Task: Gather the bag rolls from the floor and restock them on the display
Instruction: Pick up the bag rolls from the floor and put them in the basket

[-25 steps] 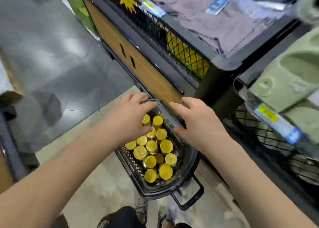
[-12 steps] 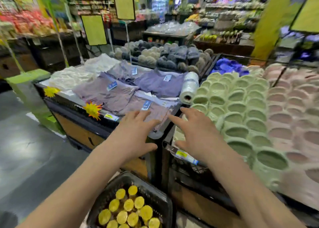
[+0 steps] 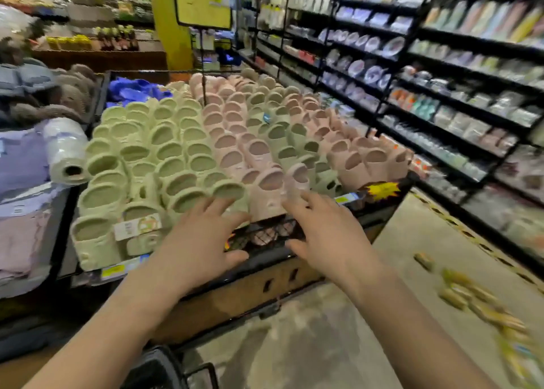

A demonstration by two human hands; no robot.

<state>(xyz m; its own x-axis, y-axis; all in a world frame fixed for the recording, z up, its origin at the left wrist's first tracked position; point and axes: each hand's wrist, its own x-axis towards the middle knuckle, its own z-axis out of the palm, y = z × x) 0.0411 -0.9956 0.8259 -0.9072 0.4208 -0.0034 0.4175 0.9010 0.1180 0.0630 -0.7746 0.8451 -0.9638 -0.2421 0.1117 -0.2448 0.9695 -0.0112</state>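
Several yellow bag rolls [image 3: 474,297] lie scattered on the floor at the right, blurred by motion. My left hand [image 3: 200,241] and my right hand [image 3: 326,235] are both held out in front of me with fingers spread, holding nothing, over the front edge of the slipper display [image 3: 265,253]. A corner of the black basket [image 3: 159,368] shows at the bottom edge; its contents are out of view. A large white roll of plastic bags [image 3: 66,150] lies on the clothing table at the left.
Green and pink slippers [image 3: 206,141] fill the display table. Black shelving [image 3: 441,94] with packaged goods lines the right side of the aisle. A yellow-and-black floor stripe [image 3: 459,226] runs along the shelving. A yellow sign [image 3: 203,1] stands above the display.
My view has swung up from the basket of yellow rolls and to the right, across the clothing table to the slipper display. Both hands stayed spread and hold nothing. Loose rolls on the floor came into view.
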